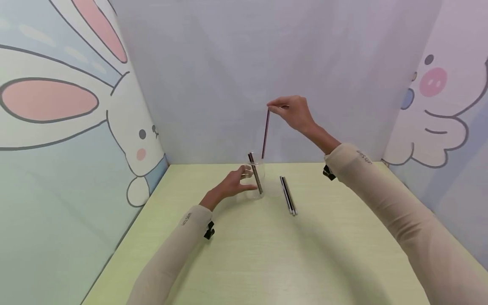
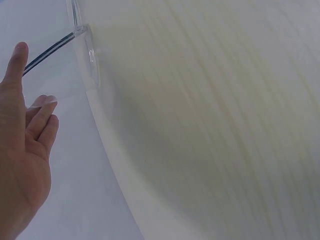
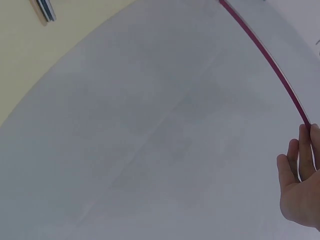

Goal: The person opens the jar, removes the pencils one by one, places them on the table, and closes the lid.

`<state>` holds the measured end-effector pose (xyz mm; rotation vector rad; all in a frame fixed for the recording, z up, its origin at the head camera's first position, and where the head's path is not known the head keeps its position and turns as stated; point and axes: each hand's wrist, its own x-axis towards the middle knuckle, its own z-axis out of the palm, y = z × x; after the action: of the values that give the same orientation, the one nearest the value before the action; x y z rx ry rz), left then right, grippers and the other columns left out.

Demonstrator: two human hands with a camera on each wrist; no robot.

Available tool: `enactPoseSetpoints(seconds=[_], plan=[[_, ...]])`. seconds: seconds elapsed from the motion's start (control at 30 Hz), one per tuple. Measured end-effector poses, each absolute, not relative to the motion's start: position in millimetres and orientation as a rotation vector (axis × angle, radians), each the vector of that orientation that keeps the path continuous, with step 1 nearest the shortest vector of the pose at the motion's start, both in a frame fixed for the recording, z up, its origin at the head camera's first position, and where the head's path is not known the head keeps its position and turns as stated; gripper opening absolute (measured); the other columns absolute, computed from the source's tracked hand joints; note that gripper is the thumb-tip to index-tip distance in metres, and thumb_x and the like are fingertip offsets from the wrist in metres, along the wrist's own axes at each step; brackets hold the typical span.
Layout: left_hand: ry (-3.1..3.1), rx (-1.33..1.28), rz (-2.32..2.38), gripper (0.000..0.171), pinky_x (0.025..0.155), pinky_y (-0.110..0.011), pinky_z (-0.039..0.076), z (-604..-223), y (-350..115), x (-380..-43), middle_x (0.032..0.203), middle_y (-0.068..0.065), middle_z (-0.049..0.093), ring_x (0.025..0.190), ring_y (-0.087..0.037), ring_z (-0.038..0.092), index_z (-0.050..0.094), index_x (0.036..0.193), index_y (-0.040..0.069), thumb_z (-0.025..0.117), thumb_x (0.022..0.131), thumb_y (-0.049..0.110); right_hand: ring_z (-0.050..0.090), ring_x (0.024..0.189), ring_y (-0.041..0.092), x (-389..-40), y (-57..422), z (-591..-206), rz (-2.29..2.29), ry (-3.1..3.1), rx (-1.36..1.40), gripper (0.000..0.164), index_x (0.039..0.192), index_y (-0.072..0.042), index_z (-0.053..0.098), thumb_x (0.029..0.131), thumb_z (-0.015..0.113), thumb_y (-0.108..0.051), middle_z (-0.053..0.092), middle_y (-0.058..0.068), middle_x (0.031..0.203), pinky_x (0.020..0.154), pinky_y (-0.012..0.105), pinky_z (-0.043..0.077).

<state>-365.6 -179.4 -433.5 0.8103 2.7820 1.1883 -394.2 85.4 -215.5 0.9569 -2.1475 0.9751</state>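
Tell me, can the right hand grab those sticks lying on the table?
Probably not easily: the right hand pinches a dark red stick, so it looks busy. Nothing seems to block its way to the sticks on the table, though.

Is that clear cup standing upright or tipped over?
Upright: the clear cup stands base-down on the table, rim up, with dark sticks leaning inside.

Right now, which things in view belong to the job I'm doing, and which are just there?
In the job:
clear cup, left hand around it
dark red stick, pinched by right hand
dark sticks inside the cup
loose sticks beside the cup, probably

Just there:
rabbit picture at left
white cartoon figure at right
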Motion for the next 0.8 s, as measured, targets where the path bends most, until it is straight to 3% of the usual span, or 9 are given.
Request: enactPoseSetpoints(seconds=[0.4, 0.8], plan=[[2.78, 0.803, 1.175, 0.079, 0.115, -0.05, 0.045, -433.1, -179.4, -368.0, 0.149, -0.02, 0.056, 0.14, -0.033, 0.053, 0.039, 0.148, 0.002, 0.083, 0.091, 0.033, 0.074, 0.106, 0.026, -398.1, 103.1, -199.5, 1.007, -2.195, 0.853, 0.023, 0.117, -0.005, 0.079, 0.1, 0.072, -0.019, 0.077, 0.013, 0.115, 0.095, 0.043, 0.059], [2.772, 0.857, 1.172, 0.077, 0.114, -0.052, 0.045, -433.7, -181.1, -369.5, 0.149, -0.021, 0.056, 0.14, -0.034, 0.053, 0.038, 0.148, -0.001, 0.081, 0.093, 0.032, 0.073, 0.103, 0.035, -407.6, 126.9, -226.5, 0.929, -2.287, 0.858, 0.023, 0.118, 0.0, 0.077, 0.101, 0.071, -0.014, 0.076, 0.02, 0.114, 0.091, 0.05, 0.059]])
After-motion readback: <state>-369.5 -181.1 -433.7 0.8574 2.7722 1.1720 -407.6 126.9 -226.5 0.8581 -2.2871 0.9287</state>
